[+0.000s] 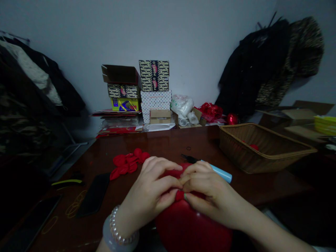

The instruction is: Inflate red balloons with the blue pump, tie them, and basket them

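A glossy red balloon (194,224) fills the space below my hands at the table's near edge, with more red showing behind the fingers. My left hand (157,183) has its thumb and fingers closed on a short red neck of the balloon. From the other side my right hand (207,185) pinches the same spot, its thumb by a thin greenish band (185,196). The fingertips meet and partly hide the neck. Just past my right hand lies a light blue cylinder (222,174), beside a dark pointed tool (189,158).
Small red balloon-like pieces (128,163) lie left of my hands. Further left are a dark phone (94,194), yellow rubber bands (75,206) and a yellow-green-handled tool (67,182). A wicker basket (265,157) stands right, and stacked boxes (156,101) line the wall.
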The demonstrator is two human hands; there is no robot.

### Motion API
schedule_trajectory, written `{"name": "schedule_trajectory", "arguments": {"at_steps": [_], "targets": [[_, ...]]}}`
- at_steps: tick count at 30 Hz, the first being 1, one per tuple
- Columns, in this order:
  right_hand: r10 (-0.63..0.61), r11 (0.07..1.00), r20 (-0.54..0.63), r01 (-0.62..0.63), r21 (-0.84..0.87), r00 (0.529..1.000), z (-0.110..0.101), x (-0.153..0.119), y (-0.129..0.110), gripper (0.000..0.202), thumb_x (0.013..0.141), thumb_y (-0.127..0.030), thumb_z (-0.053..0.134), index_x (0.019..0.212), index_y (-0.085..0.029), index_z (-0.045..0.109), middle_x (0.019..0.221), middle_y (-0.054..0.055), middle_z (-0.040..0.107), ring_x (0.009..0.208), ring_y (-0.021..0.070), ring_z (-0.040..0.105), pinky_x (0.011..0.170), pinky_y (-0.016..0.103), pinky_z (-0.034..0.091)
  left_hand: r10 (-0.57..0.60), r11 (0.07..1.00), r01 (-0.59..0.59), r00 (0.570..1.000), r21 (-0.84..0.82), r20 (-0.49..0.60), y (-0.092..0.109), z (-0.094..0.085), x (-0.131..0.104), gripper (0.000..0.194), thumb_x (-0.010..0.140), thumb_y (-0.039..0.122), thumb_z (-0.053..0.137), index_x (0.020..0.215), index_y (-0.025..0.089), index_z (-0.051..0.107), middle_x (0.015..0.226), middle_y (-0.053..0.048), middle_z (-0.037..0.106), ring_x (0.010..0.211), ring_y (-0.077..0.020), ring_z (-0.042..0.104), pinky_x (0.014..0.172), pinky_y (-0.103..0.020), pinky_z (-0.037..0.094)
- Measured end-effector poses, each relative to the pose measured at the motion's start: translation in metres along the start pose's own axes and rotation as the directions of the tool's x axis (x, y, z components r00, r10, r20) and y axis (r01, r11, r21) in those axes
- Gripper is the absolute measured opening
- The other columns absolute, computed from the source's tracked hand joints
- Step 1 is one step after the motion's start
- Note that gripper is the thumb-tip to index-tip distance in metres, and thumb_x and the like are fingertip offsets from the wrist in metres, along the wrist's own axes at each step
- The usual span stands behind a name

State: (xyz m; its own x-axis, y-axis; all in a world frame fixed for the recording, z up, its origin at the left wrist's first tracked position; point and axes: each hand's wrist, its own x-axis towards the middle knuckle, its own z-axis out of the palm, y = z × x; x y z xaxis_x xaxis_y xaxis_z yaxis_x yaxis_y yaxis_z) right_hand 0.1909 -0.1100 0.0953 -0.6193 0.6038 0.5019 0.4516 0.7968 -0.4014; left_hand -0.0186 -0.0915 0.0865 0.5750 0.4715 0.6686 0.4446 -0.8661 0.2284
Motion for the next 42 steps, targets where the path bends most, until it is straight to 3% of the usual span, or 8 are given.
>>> {"name": "schedule_trajectory", "arguments": {"at_steps": [6, 16, 23, 29, 34, 36, 38, 42], "targets": [[0.002, 1.000, 0.034, -0.002, 0.006, 0.999, -0.001, 0.000, 0.003, 0.017, 0.085, -0.009, 0.058, 0.088, -0.024, 0.065, 0.089, 0.000, 0.072, 0.095, 0.0184, 0.061, 0.088, 0.039, 0.039, -0.095, 0.989, 0.106, 0.989, -0.100, 0.114, 0.009, 0.003, 0.003, 0.022, 0.065, 0.001, 0.060, 0.074, 0.020, 0.053, 0.113, -0.005, 0.060, 0.107, -0.0207, 0.053, 0.094, -0.038, 0.040], [-0.025, 0.991, -0.037, 0.029, 0.127, 0.999, -0.003, -0.003, 0.015, 0.014, 0.084, -0.009, 0.062, 0.087, -0.023, 0.064, 0.090, -0.002, 0.068, 0.090, 0.0145, 0.060, 0.097, 0.038, 0.035, -0.016, 0.954, 0.003, 0.999, -0.301, -0.039, -0.002, 0.013, 0.001, 0.019, 0.076, 0.003, 0.060, 0.078, 0.020, 0.051, 0.078, 0.000, 0.062, 0.078, -0.0145, 0.058, 0.080, -0.034, 0.042], [0.174, 0.956, -0.182, -0.121, 0.268, 0.968, -0.005, -0.010, 0.034, 0.007, 0.086, -0.017, 0.061, 0.081, -0.021, 0.063, 0.090, 0.003, 0.053, 0.088, 0.0166, 0.055, 0.078, 0.032, 0.044, -0.075, 0.974, 0.043, 0.987, -0.221, -0.141, -0.007, 0.008, -0.001, 0.017, 0.079, 0.008, 0.060, 0.074, 0.020, 0.048, 0.072, -0.001, 0.057, 0.075, -0.0168, 0.052, 0.077, -0.036, 0.040], [0.154, 0.974, -0.162, -0.122, 0.189, 0.975, -0.003, -0.012, 0.035, 0.008, 0.086, -0.016, 0.061, 0.081, -0.021, 0.063, 0.087, 0.002, 0.056, 0.088, 0.0175, 0.054, 0.080, 0.034, 0.041, -0.121, 0.973, 0.124, 0.992, -0.197, 0.031, 0.001, 0.012, 0.003, 0.007, 0.082, 0.013, 0.059, 0.078, 0.019, 0.059, 0.075, -0.002, 0.058, 0.080, -0.0174, 0.050, 0.079, -0.036, 0.037], [0.143, 0.978, -0.172, -0.113, 0.175, 0.975, 0.001, -0.012, 0.035, 0.007, 0.086, -0.016, 0.062, 0.083, -0.022, 0.063, 0.089, 0.002, 0.058, 0.088, 0.0175, 0.055, 0.080, 0.034, 0.041, -0.198, 0.862, 0.230, 0.973, -0.451, 0.118, 0.006, 0.011, 0.004, 0.016, 0.084, 0.018, 0.059, 0.067, 0.018, 0.061, 0.068, -0.002, 0.057, 0.076, -0.0160, 0.051, 0.074, -0.032, 0.039], [0.131, 0.980, -0.182, -0.099, 0.175, 0.974, 0.001, -0.012, 0.036, 0.006, 0.087, -0.017, 0.061, 0.084, -0.022, 0.063, 0.088, 0.002, 0.059, 0.089, 0.0177, 0.056, 0.080, 0.034, 0.041, -0.368, 0.714, 0.366, 0.921, -0.597, 0.124, 0.004, 0.012, 0.002, 0.018, 0.086, 0.026, 0.059, 0.072, 0.018, 0.066, 0.073, -0.003, 0.061, 0.075, -0.0151, 0.055, 0.073, -0.029, 0.042], [0.111, 0.983, -0.201, -0.077, 0.169, 0.973, 0.002, -0.013, 0.036, 0.005, 0.087, -0.017, 0.061, 0.085, -0.022, 0.064, 0.088, 0.002, 0.060, 0.090, 0.0180, 0.056, 0.081, 0.035, 0.041, -0.578, 0.494, 0.488, 0.803, -0.720, 0.147, 0.001, 0.015, 0.000, 0.017, 0.087, 0.032, 0.061, 0.081, 0.019, 0.072, 0.080, -0.003, 0.066, 0.076, -0.0138, 0.058, 0.073, -0.027, 0.045], [0.072, 0.992, -0.229, -0.045, 0.122, 0.971, 0.005, -0.012, 0.033, 0.008, 0.087, -0.016, 0.060, 0.089, -0.022, 0.064, 0.088, 0.001, 0.061, 0.089, 0.0170, 0.057, 0.094, 0.040, 0.037, -0.768, 0.137, 0.498, 0.599, -0.856, 0.226, -0.001, 0.023, 0.000, 0.024, 0.081, 0.037, 0.070, 0.099, 0.022, 0.075, 0.088, -0.004, 0.073, 0.084, -0.0146, 0.065, 0.082, -0.026, 0.049]]}}
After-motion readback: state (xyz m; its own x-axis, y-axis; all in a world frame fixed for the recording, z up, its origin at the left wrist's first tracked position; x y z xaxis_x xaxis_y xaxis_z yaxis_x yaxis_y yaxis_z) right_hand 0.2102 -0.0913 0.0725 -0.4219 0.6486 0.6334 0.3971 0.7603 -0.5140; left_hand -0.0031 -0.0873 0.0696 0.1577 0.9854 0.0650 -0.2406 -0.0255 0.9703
